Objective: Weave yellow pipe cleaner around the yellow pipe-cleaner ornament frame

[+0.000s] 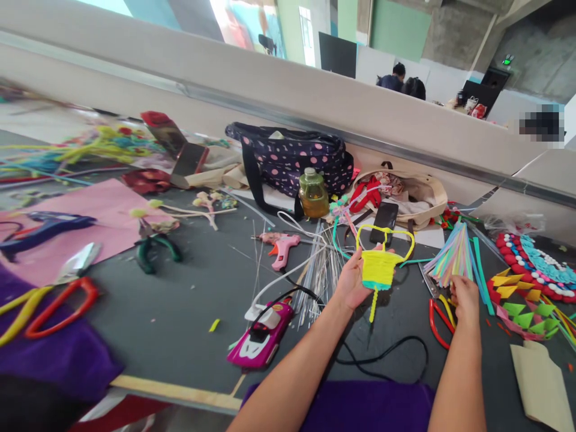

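Note:
My left hand (pixel 353 283) holds a small yellow pipe-cleaner piece (pixel 378 267), wound flat with a teal band at its lower edge. Yellow loops stick out at its top and sides, and a yellow stem points down. At the right, the curled fingers of my right hand (pixel 467 300) pinch at the lower ends of a bundle of pastel pipe cleaners (pixel 455 255); how many strands they grip is hidden. Scissors with red and yellow handles (pixel 441 321) lie just left of that hand, partly behind it.
A pink glue gun (pixel 284 247), a magenta car-shaped device (pixel 263 336) and black cable lie left of my arms. Behind stand a green bottle (pixel 314 195), a patterned bag (pixel 288 157) and a phone (pixel 384 222). Pliers (pixel 150 246) and large scissors (pixel 63 300) lie further left.

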`<state>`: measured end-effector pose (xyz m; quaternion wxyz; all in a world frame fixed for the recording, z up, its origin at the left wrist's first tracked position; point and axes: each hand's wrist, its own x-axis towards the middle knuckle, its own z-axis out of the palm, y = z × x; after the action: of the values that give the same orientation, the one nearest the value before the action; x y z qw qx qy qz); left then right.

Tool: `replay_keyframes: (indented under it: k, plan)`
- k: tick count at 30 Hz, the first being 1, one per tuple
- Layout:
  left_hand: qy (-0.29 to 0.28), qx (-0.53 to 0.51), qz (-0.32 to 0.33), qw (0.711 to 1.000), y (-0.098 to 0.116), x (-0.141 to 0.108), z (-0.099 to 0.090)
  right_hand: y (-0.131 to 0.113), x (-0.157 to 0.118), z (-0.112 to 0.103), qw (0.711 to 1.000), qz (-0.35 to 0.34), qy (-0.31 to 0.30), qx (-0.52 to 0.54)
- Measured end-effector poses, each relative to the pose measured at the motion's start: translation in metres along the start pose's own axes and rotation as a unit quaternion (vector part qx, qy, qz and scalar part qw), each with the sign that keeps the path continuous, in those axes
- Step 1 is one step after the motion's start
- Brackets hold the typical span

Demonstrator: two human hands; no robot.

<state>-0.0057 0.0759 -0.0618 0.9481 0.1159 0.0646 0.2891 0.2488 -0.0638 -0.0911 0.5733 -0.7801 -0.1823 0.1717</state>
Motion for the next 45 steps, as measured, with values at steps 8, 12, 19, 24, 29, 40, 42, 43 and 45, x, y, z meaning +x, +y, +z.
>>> replay_keyframes:
  k: [8,12,19,24,29,40,42,43,45]
  plan:
    - [-0.011,0.001,0.005,1.000,0.000,0.000,-0.001,-0.029,-0.020,0.017,0.946,0.077,-0.179,0.258]
    - [-0.011,-0.004,0.010,1.000,0.000,0.000,0.001,-0.042,-0.042,0.035,0.906,0.095,-0.253,0.325]
    - [0.005,-0.020,0.020,1.000,-0.005,0.000,0.004,-0.061,-0.084,0.067,0.896,0.016,-0.358,0.263]
    - [0.022,-0.008,0.053,0.998,-0.012,0.001,0.006,-0.060,-0.090,0.077,0.912,-0.051,-0.337,0.228]
    - [0.024,-0.004,0.056,0.998,-0.015,0.001,0.009,-0.057,-0.082,0.075,0.938,-0.063,-0.256,0.227]
    - [0.031,0.003,0.054,0.998,-0.016,0.000,0.007,-0.058,-0.074,0.075,0.954,-0.041,-0.135,0.266]
    - [0.037,0.014,0.057,0.998,-0.017,0.001,0.006,-0.058,-0.073,0.075,0.954,-0.038,-0.118,0.273]
    - [0.041,0.018,0.059,0.997,-0.017,0.001,0.006,-0.058,-0.073,0.076,0.953,-0.031,-0.115,0.278]
    - [0.051,0.022,0.066,0.996,-0.017,0.002,0.006,-0.057,-0.073,0.078,0.949,-0.008,-0.122,0.292]
